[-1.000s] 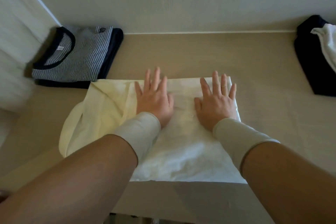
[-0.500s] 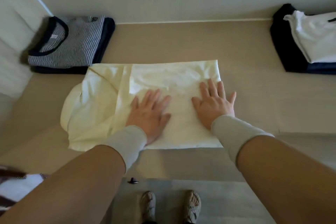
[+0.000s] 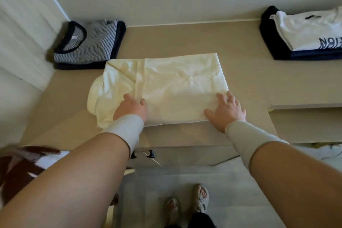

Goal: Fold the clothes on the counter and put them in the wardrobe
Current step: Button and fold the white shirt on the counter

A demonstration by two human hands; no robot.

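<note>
A cream shirt [image 3: 166, 87] lies half folded in the middle of the tabletop [image 3: 240, 72], its near edge by the tabletop's front edge. The left hand [image 3: 132, 108] rests on the shirt's near left part with fingers curled into a fold of cloth, and the right hand [image 3: 226, 111] lies flat, fingers spread, on its near right corner. Behind the shirt to the left sits a folded striped top [image 3: 87, 42] (on something dark), and far right of the shirt a white tee [image 3: 311, 29] tops another dark stack.
</note>
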